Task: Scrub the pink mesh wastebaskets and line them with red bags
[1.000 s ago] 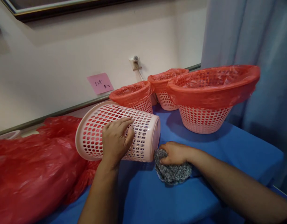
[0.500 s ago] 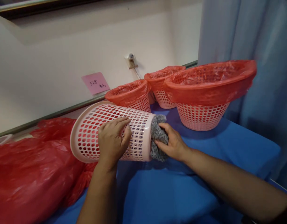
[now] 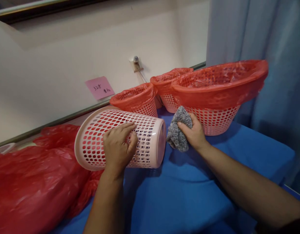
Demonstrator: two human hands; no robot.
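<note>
A pale pink perforated wastebasket [image 3: 145, 143] lies on its side on the blue-covered table, its base facing right and its wide rim facing left. Against its wall rests my left hand [image 3: 119, 146], fingers stretched over the holes and thumb apart. My right hand [image 3: 193, 133] is closed on a crumpled grey cloth [image 3: 177, 138], held off to the right of the basket's base without touching it. The inner side of the basket behind my left hand is hidden.
Red bag-lined baskets stand behind: a small one [image 3: 136, 97], another [image 3: 170, 100] and a wide one [image 3: 208, 117] at the right. Loose red plastic bags [image 3: 37, 182] heap at the left. A pink note [image 3: 99, 87] sticks to the wall near a socket plug [image 3: 136, 63].
My right hand has drawn the grey cloth away from the wastebasket's base, to the right and slightly up, uncovering the base. My left hand and the basket have hardly moved.
</note>
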